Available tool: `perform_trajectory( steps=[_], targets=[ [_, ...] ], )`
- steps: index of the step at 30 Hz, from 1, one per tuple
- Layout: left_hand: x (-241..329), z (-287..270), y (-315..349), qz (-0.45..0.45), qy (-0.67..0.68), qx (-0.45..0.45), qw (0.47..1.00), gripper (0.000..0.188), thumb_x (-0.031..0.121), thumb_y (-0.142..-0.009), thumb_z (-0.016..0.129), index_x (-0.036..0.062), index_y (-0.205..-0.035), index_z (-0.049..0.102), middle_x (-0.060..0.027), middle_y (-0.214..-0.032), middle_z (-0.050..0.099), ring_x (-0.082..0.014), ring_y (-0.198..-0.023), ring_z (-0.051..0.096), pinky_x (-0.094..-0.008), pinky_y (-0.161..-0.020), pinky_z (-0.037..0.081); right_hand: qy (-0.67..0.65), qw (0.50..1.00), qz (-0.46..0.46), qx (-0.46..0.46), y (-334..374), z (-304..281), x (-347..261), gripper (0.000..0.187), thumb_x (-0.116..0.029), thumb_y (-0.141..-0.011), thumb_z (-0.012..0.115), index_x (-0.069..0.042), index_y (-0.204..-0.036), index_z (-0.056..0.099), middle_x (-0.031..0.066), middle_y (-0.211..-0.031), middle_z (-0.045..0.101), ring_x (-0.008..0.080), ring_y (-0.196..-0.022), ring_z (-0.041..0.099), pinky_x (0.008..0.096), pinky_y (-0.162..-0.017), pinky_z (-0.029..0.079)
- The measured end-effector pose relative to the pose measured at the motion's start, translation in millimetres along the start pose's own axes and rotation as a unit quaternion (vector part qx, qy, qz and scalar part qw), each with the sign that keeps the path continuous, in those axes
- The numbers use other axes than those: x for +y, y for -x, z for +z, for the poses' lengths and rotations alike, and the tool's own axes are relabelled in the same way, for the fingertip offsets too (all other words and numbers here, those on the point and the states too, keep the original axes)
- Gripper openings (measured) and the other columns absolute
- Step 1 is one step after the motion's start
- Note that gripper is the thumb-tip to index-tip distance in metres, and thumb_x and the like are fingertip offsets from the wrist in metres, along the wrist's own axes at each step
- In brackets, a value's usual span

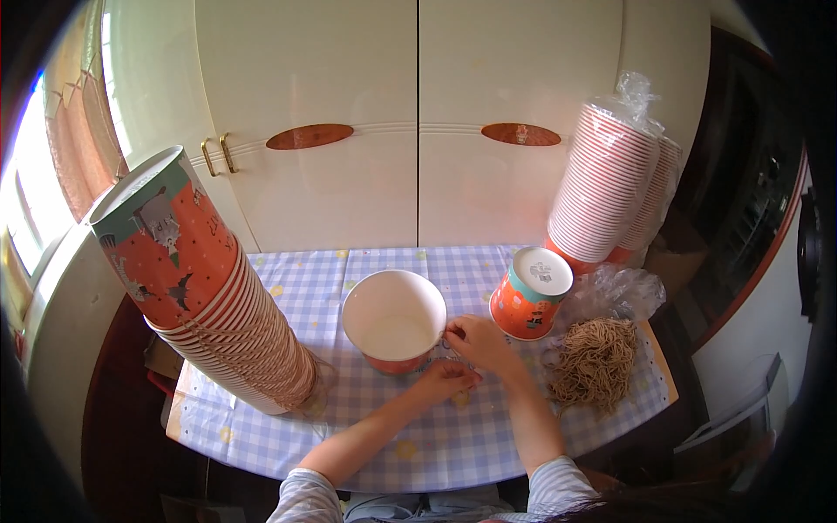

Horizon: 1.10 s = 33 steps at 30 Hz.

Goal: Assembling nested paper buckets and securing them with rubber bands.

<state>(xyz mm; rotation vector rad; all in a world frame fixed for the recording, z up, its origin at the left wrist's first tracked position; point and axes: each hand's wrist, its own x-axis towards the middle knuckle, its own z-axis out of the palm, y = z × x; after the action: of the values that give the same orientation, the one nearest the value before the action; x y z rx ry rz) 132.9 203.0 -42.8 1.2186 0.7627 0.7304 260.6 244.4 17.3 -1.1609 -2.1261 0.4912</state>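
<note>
A round paper bucket [394, 318], white inside and orange outside, stands upright mid-table with its mouth up. At its right wall, just under the rim, my right hand [478, 340] has its fingertips pinched together. My left hand [446, 378] is closed too, lower down by the bucket's front right side, fingertips pointing right. Whatever lies between the fingers of either hand is too small to make out. A tangled pile of tan twine cords [598, 364] lies to the right of my right forearm. One upside-down orange and green paper bucket [532, 295] stands behind that pile.
A tall leaning stack of upside-down buckets [196, 270], with twine hanging along its side, rises at the left. Plastic-wrapped stacks of buckets [603, 187] stand at the back right, beside crumpled clear plastic [615, 292]. The checked tablecloth [392, 449] covers a table against pale cabinet doors [305, 200].
</note>
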Motion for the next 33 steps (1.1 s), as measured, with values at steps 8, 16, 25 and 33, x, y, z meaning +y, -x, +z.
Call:
perform_trajectory(
  steps=[8,16,25,33],
  targets=[
    [4.6,1.7,2.8,0.007,0.019,0.028,0.999,0.018,0.015,-0.081,0.060,0.0008,-0.092,0.063,-0.0020,-0.081,0.063,-0.0070,-0.075,0.056,-0.0209,-0.068,0.044,-0.035,0.997,0.068,0.001,-2.0,10.5,-4.2,0.022,-0.022,-0.078,0.053,-0.002,-0.081,0.060,0.0148,-0.079,0.061,0.0317,-0.074,0.058,0.0407,-0.065,0.045],
    [0.3,-4.6,0.8,0.035,0.011,0.009,0.999,0.017,0.014,-0.081,0.060,0.0001,-0.090,0.063,-0.0016,-0.079,0.061,-0.0064,-0.073,0.054,-0.0209,-0.066,0.043,-0.038,0.996,0.073,0.022,-2.8,19.8,-3.5,0.022,-0.022,-0.079,0.053,-0.002,-0.081,0.060,0.0142,-0.077,0.061,0.0309,-0.073,0.059,0.0396,-0.063,0.045],
    [2.8,-5.9,-1.2,0.001,0.003,0.032,0.999,0.015,0.010,-0.077,0.058,0.0003,-0.087,0.064,-0.0030,-0.078,0.062,-0.0083,-0.074,0.056,-0.0227,-0.069,0.044,-0.144,0.981,0.116,-0.059,-2.5,11.8,2.4,0.019,-0.015,-0.076,0.056,0.001,-0.086,0.059,0.0050,-0.070,0.060,0.0090,-0.064,0.054,0.0259,-0.059,0.046],
    [2.8,-6.1,-2.3,-0.026,-0.028,0.023,0.999,0.016,0.011,-0.078,0.061,0.0001,-0.090,0.063,-0.0051,-0.083,0.063,-0.0111,-0.077,0.057,-0.0251,-0.074,0.045,-0.130,0.981,0.124,-0.078,-3.8,6.5,-7.4,0.019,-0.015,-0.073,0.058,0.002,-0.082,0.060,0.0062,-0.068,0.061,0.0094,-0.063,0.055,0.0260,-0.060,0.046]
  ],
)
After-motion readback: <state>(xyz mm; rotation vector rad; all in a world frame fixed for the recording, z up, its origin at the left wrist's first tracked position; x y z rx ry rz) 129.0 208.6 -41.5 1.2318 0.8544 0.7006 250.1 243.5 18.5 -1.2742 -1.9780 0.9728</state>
